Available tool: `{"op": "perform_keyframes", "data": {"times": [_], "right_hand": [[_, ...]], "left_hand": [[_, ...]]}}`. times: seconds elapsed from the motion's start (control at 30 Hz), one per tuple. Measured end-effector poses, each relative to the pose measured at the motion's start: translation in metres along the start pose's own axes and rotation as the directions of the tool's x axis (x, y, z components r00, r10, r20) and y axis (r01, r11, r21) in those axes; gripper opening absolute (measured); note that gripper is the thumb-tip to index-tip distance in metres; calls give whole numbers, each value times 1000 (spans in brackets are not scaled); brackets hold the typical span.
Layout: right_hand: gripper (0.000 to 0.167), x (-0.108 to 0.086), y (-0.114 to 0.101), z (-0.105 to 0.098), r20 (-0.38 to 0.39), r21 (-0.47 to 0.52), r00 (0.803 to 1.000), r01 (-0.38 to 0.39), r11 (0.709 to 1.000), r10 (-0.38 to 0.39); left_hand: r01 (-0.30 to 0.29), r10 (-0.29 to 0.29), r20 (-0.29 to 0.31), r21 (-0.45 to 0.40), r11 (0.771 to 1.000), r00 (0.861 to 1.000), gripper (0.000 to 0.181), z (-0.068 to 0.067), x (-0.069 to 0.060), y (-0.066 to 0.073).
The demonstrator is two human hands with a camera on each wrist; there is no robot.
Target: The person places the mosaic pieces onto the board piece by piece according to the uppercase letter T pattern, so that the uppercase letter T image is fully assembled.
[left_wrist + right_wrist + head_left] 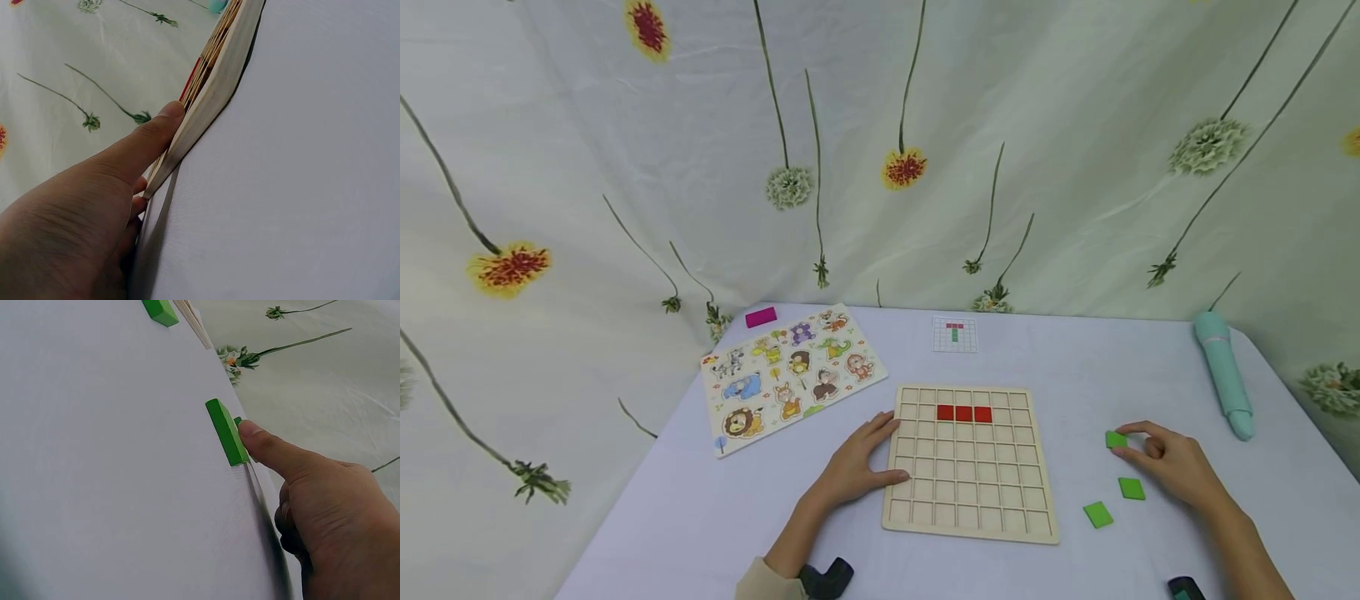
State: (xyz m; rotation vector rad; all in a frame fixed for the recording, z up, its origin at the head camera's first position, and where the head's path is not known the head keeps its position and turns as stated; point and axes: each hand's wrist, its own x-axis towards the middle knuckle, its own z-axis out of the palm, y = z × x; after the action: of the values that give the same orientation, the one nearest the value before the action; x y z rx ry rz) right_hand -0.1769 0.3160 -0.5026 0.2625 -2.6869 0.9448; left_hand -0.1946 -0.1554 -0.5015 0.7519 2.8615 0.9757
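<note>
A pale wooden grid board lies flat on the table, with a row of 3 red square tiles in its upper part. At its left edge my left hand rests with fingers and thumb spread apart. The left wrist view shows that thumb on the board's rim. Right of the board, my right hand pinches a green square tile between thumb and index finger. Two more green tiles lie nearer to me, one beside that hand and another closer to the board.
Behind the board lies a small pattern card with a red and green T shape. An animal puzzle board and a magenta block are at the back left. A teal cylindrical object lies far right. Floral cloth hangs behind the table.
</note>
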Motion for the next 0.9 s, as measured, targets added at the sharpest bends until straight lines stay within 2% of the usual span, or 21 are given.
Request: {"op": "perform_keyframes", "data": {"times": [0.17, 0.47, 0.73, 0.9], "right_hand": [[25, 1, -4, 0, -16, 9, 1000, 19, 1000, -19], [26, 11, -19, 11, -36, 24, 998, 48, 999, -47], [27, 26, -48, 40, -4, 28, 994, 112, 993, -112], [29, 34, -69, 59, 39, 63, 992, 117, 991, -120]], "left_hand": [[-13, 13, -9, 2, 1000, 1000, 85, 0, 0, 0], [0, 0, -3, 0, 1000, 1000, 84, 0, 1, 0], [-2, 2, -5, 4, 1000, 1000, 85, 0, 1, 1], [3, -3, 3, -6, 1000, 1000, 85, 0, 1, 1]]}}
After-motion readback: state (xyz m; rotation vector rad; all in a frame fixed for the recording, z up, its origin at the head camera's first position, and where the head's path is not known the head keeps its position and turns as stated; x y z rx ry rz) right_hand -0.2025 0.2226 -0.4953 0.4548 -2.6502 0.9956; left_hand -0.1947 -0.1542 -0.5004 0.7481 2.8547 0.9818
